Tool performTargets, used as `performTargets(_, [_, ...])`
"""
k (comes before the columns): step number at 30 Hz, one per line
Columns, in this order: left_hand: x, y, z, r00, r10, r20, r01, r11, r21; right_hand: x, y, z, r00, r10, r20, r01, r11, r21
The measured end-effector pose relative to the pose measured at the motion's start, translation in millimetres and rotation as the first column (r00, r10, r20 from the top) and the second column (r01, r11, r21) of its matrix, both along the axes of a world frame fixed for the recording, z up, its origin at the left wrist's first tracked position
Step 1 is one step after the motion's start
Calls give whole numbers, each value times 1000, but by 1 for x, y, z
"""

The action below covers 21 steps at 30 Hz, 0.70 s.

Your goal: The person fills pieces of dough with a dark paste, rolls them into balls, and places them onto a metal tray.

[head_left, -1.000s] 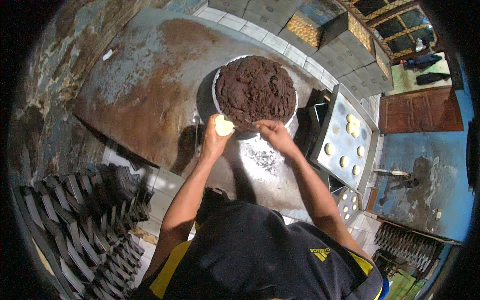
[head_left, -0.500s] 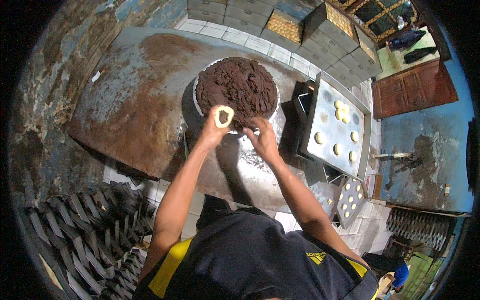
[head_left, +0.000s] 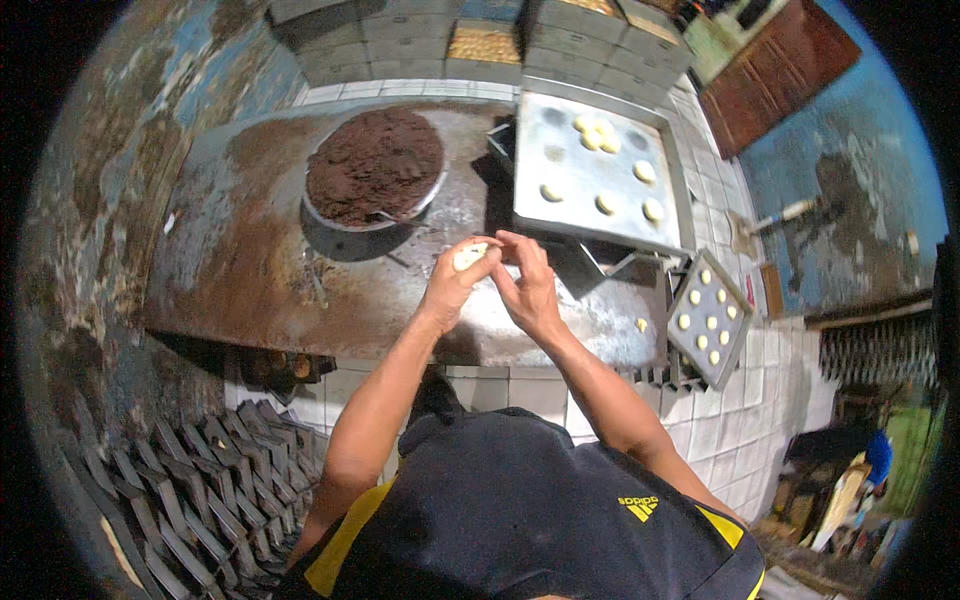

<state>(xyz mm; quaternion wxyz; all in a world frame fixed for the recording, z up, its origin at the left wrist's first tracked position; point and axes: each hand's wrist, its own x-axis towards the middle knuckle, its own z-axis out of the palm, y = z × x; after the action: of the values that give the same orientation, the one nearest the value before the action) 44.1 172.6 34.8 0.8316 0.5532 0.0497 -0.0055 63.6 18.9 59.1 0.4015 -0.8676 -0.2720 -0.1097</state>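
My left hand [head_left: 452,285] is closed around a small piece of pale dough [head_left: 470,257], held above the table's front part. Fingers of my right hand [head_left: 525,285] curl in against the dough's right side, with the thumb close beside it. Most of the dough is hidden in my left palm. Behind and to the left stands a round white-rimmed basin [head_left: 330,219] heaped with dark brown, crumbly filling [head_left: 375,165]. A thin utensil [head_left: 390,217] sticks out of the filling at the near rim.
To the right, a large metal tray [head_left: 590,170] carries several pale dough balls, raised on a stand. A smaller tray [head_left: 710,320] of dough balls sits lower right. Metal drawers line the back wall, and stacked dark metal trays [head_left: 200,490] stand at lower left. A dough scrap [head_left: 641,325] lies on the worn table [head_left: 240,270].
My hands have come away from the basin toward me and closed together on the dough. Its hollow opening, visible before, is now mostly covered. The view has turned right.
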Motion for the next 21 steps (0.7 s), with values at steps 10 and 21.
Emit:
performTargets(10, [-57,-142,49,918,-395,26,271,674,687,-47,-182,15,885,161,-437,-32,957,287])
performTargets(21, [-46,-228,40,876,-482,13,350,654,670,-37,-279,17,758,336,-559,-101,907,409])
